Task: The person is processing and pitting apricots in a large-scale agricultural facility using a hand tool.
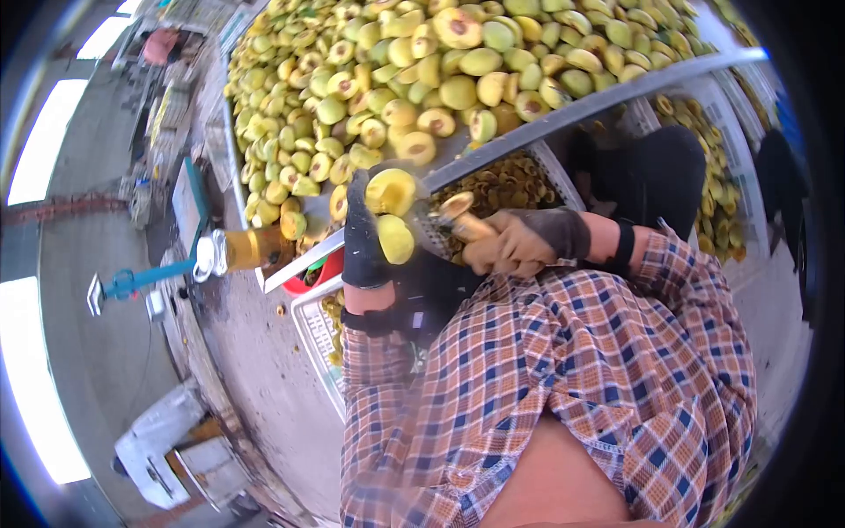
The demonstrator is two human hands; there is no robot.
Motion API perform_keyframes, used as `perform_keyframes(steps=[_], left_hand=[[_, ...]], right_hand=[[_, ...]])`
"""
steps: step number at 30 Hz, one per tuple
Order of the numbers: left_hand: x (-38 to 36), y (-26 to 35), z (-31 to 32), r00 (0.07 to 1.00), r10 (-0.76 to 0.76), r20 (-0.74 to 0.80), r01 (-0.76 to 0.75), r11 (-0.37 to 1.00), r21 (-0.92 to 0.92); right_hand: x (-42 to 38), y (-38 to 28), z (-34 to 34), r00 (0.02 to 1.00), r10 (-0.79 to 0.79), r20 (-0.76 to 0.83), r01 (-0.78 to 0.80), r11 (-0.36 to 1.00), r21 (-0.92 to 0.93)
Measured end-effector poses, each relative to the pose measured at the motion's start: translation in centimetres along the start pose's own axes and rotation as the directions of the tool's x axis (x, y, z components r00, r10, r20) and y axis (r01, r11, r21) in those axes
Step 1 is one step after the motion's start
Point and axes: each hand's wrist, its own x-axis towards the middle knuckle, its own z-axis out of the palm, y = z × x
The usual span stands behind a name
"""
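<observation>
My left hand (361, 231), in a black glove, is raised at the near edge of the fruit table. Against its palm are two yellow-green peach halves: one (391, 192) with its hollowed cut face showing, the other (395, 239) just below it. My right hand (521, 242), in a brown fingerless glove, is closed around a short wooden-handled tool (473, 227). Its working end points at the peach halves and is blurred. Halved peaches (436, 121) cover the table beyond my hands, many with brown centres facing up.
A metal rail (598, 99) edges the table. Beneath it, a crate holds brown pits and scraps (515, 187). White crates (308, 321) with fruit stand on both sides of me. At left, a yellow cylinder (255, 250) joins a blue bar (145, 278). Another person (161, 46) is far off.
</observation>
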Motion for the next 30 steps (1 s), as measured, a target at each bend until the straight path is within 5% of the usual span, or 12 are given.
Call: perform_keyframes(steps=[2, 4, 6, 10, 12, 14, 15, 20, 24, 25, 27, 30], left_hand=[[-1.6, 1.4, -2.2, 0.996, 0.04, -0.081, -0.031, 0.992, 0.12], [-4.6, 2.2, -5.8, 0.97, 0.117, -0.213, -0.053, 0.958, 0.283], [-8.2, 2.7, -10.4, 0.885, 0.168, -0.434, -0.006, 0.937, 0.349], [-15.2, 3.6, -19.0, 0.802, 0.534, -0.27, 0.189, 0.202, 0.961], [-15.5, 4.2, -19.0, 0.779, 0.511, -0.363, 0.195, 0.352, 0.915], [-12.6, 3.6, -22.4, 0.843, 0.508, 0.175, 0.085, -0.448, 0.89], [-9.9, 3.9, -20.1, 0.815, 0.561, 0.143, -0.153, -0.029, 0.988], [4.2, 0.9, -16.8, 0.914, 0.383, -0.134, 0.206, -0.154, 0.966], [7.9, -0.1, -18.2, 0.934, 0.352, -0.065, 0.105, -0.096, 0.99], [7.4, 0.1, -17.5, 0.937, 0.322, -0.134, 0.031, 0.308, 0.951], [4.6, 1.7, -12.2, 0.931, 0.252, -0.263, -0.053, 0.808, 0.587], [3.0, 0.1, -8.3, 0.966, 0.224, -0.129, -0.24, 0.962, -0.129]], right_hand=[[-0.9, -0.3, 0.4, 0.895, -0.091, -0.437, -0.091, 0.921, -0.378], [-1.0, -0.1, 1.3, 0.549, -0.531, -0.645, -0.409, 0.502, -0.762], [-1.2, -0.1, 2.0, 0.536, -0.451, -0.713, -0.389, 0.618, -0.683], [-2.8, 1.0, -2.9, 0.7, -0.239, -0.673, 0.034, 0.952, -0.304], [-1.8, 1.2, -2.3, 0.638, -0.232, -0.734, -0.045, 0.941, -0.336], [-1.0, 1.1, -0.8, 0.586, -0.312, -0.748, -0.072, 0.899, -0.432], [-0.9, 1.1, -0.6, 0.62, -0.299, -0.726, -0.039, 0.912, -0.409], [-0.6, 1.9, -2.4, 0.661, -0.419, -0.623, 0.014, 0.837, -0.547], [-1.1, 1.6, 3.3, 0.609, -0.49, -0.624, -0.029, 0.772, -0.635], [-1.2, 1.4, 3.4, 0.64, -0.51, -0.575, -0.004, 0.746, -0.666], [-1.0, 0.9, 3.6, 0.708, -0.53, -0.467, 0.039, 0.69, -0.723], [1.2, -1.3, 6.5, 0.763, -0.441, -0.472, 0.033, 0.756, -0.654]])
